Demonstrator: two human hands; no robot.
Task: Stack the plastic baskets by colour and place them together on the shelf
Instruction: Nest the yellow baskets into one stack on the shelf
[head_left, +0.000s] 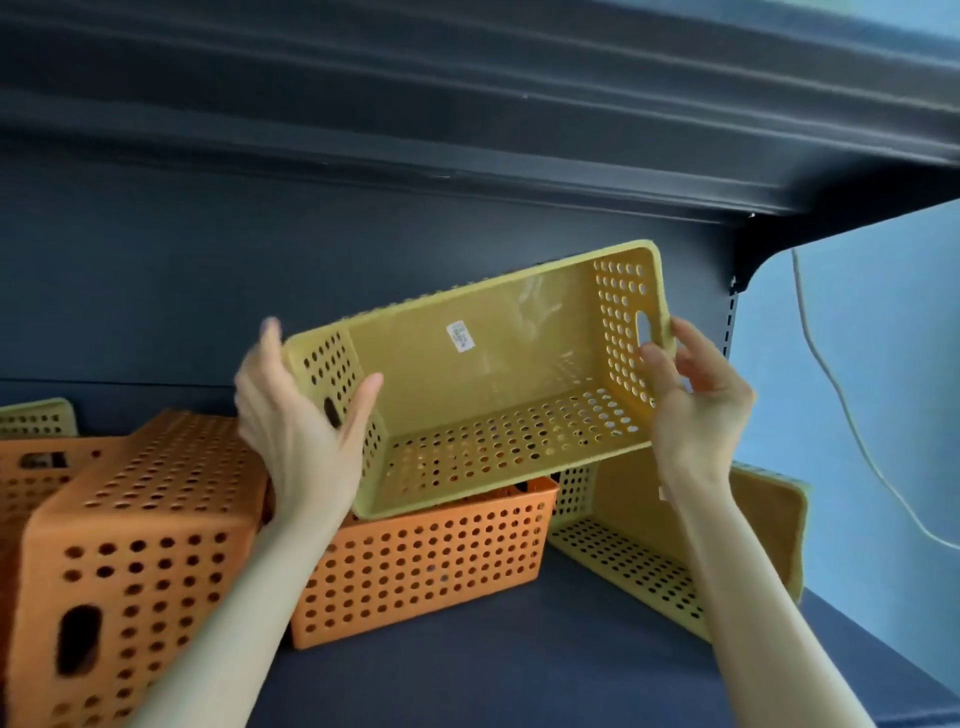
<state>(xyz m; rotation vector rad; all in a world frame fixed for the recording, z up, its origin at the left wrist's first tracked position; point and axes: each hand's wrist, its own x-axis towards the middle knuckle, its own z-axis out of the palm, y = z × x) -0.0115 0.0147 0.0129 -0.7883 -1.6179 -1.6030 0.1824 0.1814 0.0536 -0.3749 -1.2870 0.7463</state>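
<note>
I have a yellow basket (483, 374) up in the air above the dark shelf (519, 675), tipped so its open mouth faces me. It is empty; I can see only a small white sticker (461, 336) on the solid bottom panel and the rows of round holes in its walls. It slants, the right end higher than the left.

Directly under it sits an orange basket (421, 566), upright on the shelf, its mouth mostly covered by the yellow one, so I cannot tell what is inside. To the left a second orange basket (135, 561) lies turned over, its holed walls and oval handle slot facing me. Behind that is another orange basket (31, 483), partly hidden, and at the far left edge the corner of one more yellow basket (36, 418) peeks out. On the right a further yellow basket (675, 545) lies on its side on the shelf, mouth toward me, nothing visible in it.

My left hand (301, 431) clasps the left end wall of the lifted basket, thumb inside against the holed wall, fingers outside behind it. My right hand (691, 395) grips the right end near the handle slot, thumb pressed on the inner face, fingers curled around the rim from outside. Both hands are closed on the basket.

A pale cable (831, 395) hangs down the wall to the right.
</note>
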